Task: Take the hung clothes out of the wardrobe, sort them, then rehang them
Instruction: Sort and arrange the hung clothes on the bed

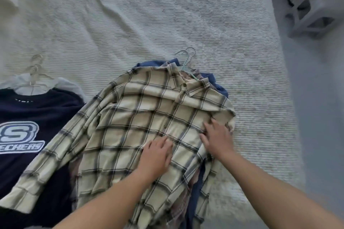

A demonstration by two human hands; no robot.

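A cream plaid shirt (pixel 141 117) lies spread on the bed, topmost of a pile on pale green hangers (pixel 187 59). A blue garment (pixel 214 82) shows beneath it at the collar and right side. My left hand (pixel 157 154) rests flat on the shirt's front near the button line. My right hand (pixel 216 138) presses flat on the shirt's right side, fingers spread. At the left lies a navy sweatshirt (pixel 37 109) with a white logo, on top of a white garment (pixel 61 83) on white hangers (pixel 36 67).
The white textured bedspread (pixel 149 15) covers the bed beyond the clothes. The bed's right edge runs down the frame, with grey floor (pixel 320 117) beside it. A grey block-like stand (pixel 312 9) holding stacked items stands at the upper right.
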